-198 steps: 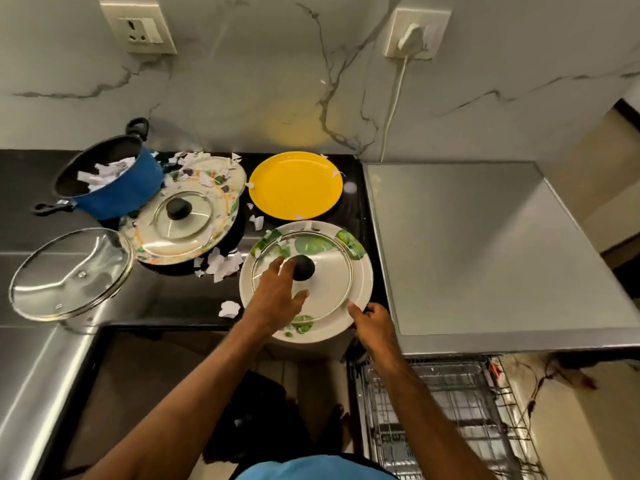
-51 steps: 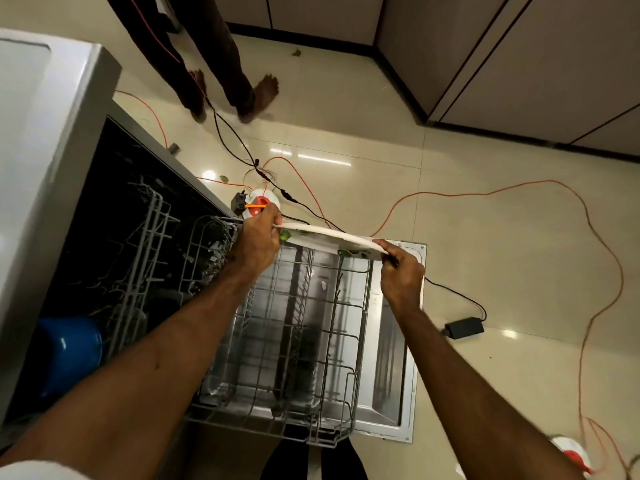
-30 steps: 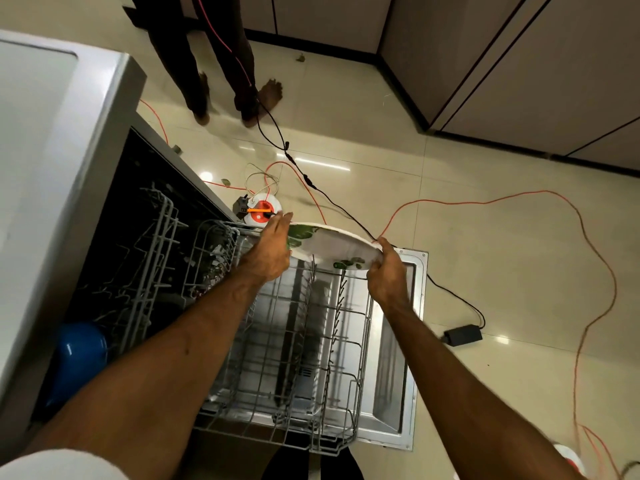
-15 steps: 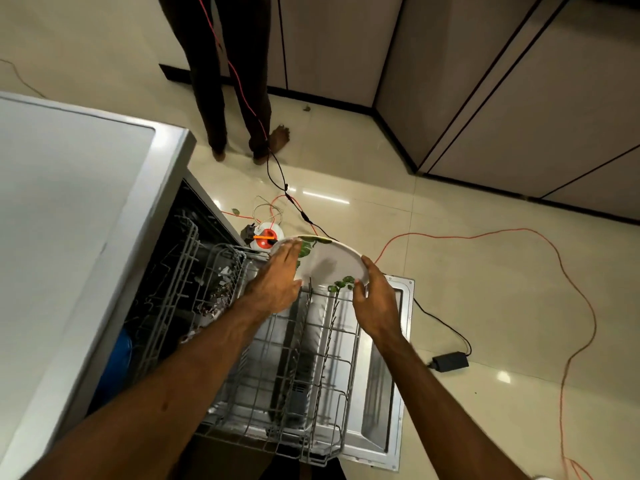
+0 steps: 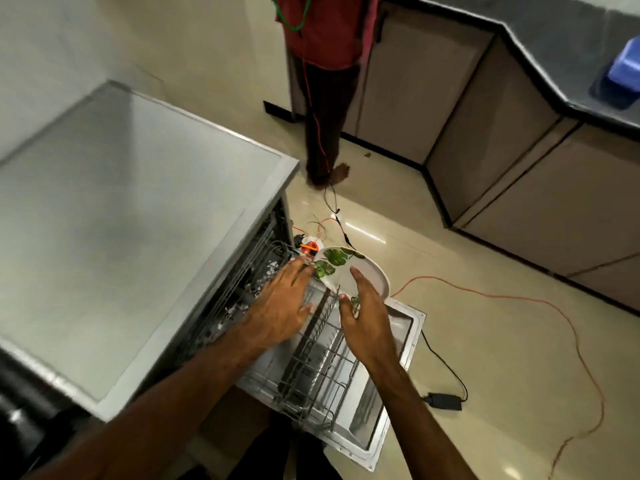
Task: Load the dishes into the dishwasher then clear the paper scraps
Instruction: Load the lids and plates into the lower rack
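The step in hand is loading: a white plate with green leaf prints [image 5: 372, 277] stands tilted on its edge at the far end of the pulled-out rack [image 5: 322, 362], just right of centre in the frame, above the open door [image 5: 401, 327] of the dishwasher [image 5: 138, 220]. The left hand [image 5: 280, 306] reaches in with straight, spread fingers, its fingertips touching the plate's left rim and gripping nothing. The right hand [image 5: 367, 317] lies flat against the near face of the plate, fingers straight and thumb by the lower rim; it looks to be steadying the plate, not clasping it, though the contact under the palm is hidden. Whether the plate's lower edge already sits between the rack's prongs cannot be told. The next move likely calls for settling it upright in a slot and letting go, then going for more dishes. No paper scraps show here, so that part is not yet begun.
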Demonstrator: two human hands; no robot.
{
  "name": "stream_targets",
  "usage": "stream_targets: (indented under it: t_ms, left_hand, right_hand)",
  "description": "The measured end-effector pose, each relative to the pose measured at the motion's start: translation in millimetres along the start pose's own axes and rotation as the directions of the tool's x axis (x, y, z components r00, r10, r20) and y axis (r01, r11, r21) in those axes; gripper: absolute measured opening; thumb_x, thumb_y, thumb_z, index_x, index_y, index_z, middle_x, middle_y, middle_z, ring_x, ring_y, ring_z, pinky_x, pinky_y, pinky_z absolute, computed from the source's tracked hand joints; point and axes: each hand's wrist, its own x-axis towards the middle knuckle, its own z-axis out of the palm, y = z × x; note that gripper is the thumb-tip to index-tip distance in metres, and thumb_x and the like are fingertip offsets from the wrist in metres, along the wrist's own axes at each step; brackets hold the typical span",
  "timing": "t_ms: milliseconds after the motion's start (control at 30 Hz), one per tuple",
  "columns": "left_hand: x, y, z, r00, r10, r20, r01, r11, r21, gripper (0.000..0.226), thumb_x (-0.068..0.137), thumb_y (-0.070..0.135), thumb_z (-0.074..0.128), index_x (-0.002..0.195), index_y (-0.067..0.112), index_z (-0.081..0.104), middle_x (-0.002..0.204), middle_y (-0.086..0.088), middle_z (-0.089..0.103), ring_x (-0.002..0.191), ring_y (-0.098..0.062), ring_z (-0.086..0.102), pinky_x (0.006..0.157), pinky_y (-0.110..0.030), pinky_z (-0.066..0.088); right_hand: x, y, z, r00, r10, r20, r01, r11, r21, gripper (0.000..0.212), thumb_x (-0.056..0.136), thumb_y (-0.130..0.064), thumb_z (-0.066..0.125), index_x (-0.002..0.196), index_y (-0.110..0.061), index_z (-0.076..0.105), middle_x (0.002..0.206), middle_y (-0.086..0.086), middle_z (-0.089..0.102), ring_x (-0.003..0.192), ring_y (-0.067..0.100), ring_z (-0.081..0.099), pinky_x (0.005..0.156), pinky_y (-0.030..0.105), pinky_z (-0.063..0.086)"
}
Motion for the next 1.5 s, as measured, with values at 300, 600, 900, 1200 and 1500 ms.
stream_targets:
  t_ms: [300, 600, 900, 1200, 1500]
  left_hand:
    - [-146.9, -24.7, -50.9, 0.959, -0.251, -0.134, 0.241, 0.967, -0.084, 0.083, 0.096, 0.045, 0.061, 0.162, 0.024, 0.015, 0.17, -0.001, -0.001, 0.157, -0.024, 0.006, 0.124, -0.052, 0.023]
    - [-288.9, -85.6, -66.2, 0.74, -0.6, -0.302, 0.523, 0.797, -0.303, 0.079, 0.094, 0.047, 0.064, 0.16, 0.025, 0.025, 0.17, 0.001, 0.005, 0.156, -0.024, 0.01, 0.124, -0.048, 0.023]
    - [-424.3, -131.7, -69.4, 0.493, -0.815, -0.305, 0.663, 0.579, -0.475, 0.077, 0.095, 0.045, 0.066, 0.159, 0.03, 0.026, 0.17, 0.003, 0.005, 0.155, -0.029, 0.013, 0.119, -0.049, 0.027]
    - [-521.2, -190.3, -46.4, 0.31, -0.937, -0.158, 0.735, 0.342, -0.585, 0.08, 0.093, 0.048, 0.067, 0.159, 0.023, 0.027, 0.169, -0.009, 0.003, 0.154, -0.034, 0.008, 0.119, -0.055, 0.026]
    - [-560.7, -241.5, -33.9, 0.215, -0.976, 0.009, 0.539, 0.111, -0.835, 0.079, 0.092, 0.034, 0.073, 0.156, 0.014, 0.032, 0.152, -0.011, 0.048, 0.133, -0.031, 0.052, 0.11, -0.052, 0.045]
  right_hand:
    - [-68.4, -81.9, 19.1, 0.944, -0.199, 0.264, 0.199, 0.98, 0.025, 0.059, 0.106, -0.03, 0.058, 0.161, -0.03, 0.035, 0.164, -0.011, 0.037, 0.148, 0.004, 0.034, 0.124, 0.034, 0.03]
    - [-110.8, -152.5, 89.5, 0.753, -0.334, 0.567, 0.388, 0.921, 0.027, 0.057, 0.106, -0.037, 0.057, 0.158, -0.039, 0.036, 0.161, -0.018, 0.038, 0.145, 0.003, 0.035, 0.122, 0.036, 0.034]
    - [-172.3, -214.5, 182.0, 0.599, -0.412, 0.687, 0.511, 0.857, 0.067, 0.049, 0.105, -0.035, 0.059, 0.153, -0.032, 0.048, 0.154, -0.015, 0.051, 0.14, 0.003, 0.046, 0.12, 0.035, 0.041]
    - [-227.3, -233.1, 272.9, 0.518, -0.32, 0.793, 0.473, 0.88, 0.046, 0.054, 0.102, -0.033, 0.065, 0.153, -0.025, 0.048, 0.151, -0.005, 0.056, 0.125, 0.003, 0.055, 0.107, 0.026, 0.047]
    - [-237.1, -236.2, 337.4, 0.708, -0.278, 0.649, 0.408, 0.911, -0.054, 0.065, 0.097, -0.034, 0.071, 0.154, -0.023, 0.042, 0.146, 0.003, 0.052, 0.119, 0.018, 0.062, 0.099, 0.039, 0.054]
